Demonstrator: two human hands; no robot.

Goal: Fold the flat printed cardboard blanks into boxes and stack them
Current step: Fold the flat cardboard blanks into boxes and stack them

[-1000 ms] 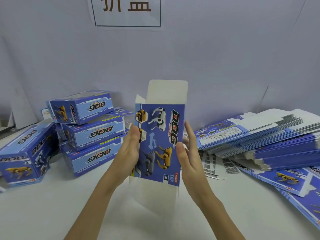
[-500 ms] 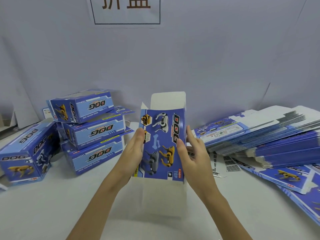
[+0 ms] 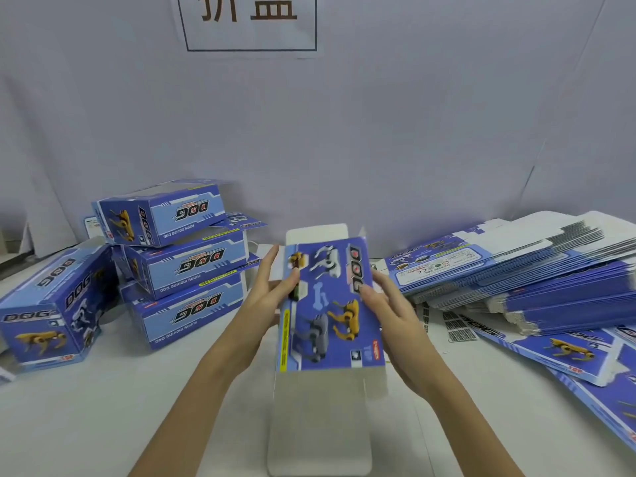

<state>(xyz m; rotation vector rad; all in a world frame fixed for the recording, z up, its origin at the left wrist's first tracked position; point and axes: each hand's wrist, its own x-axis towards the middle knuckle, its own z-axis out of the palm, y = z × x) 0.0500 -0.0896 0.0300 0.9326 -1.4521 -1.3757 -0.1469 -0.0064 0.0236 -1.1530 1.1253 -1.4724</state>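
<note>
Above table [image 3: 103, 407] | both hands' fingers grip half-formed box [image 3: 330, 304] | end flaps open, inside hidden

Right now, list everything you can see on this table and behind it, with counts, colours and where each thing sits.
Half-folded blue printed cardboard box: one, blue with white flaps, centre, held upright.
Folded blue printed boxes: three stacked, left of centre.
Separate folded blue box: one, far left, beside the stack.
Flat blue printed cardboard blanks: a pile, count unclear, right.
White table: one, beneath everything.
White paper sign: one, brown characters, on the wall.
Left hand: holds the box's left edge.
Right hand: holds its right edge.
</note>
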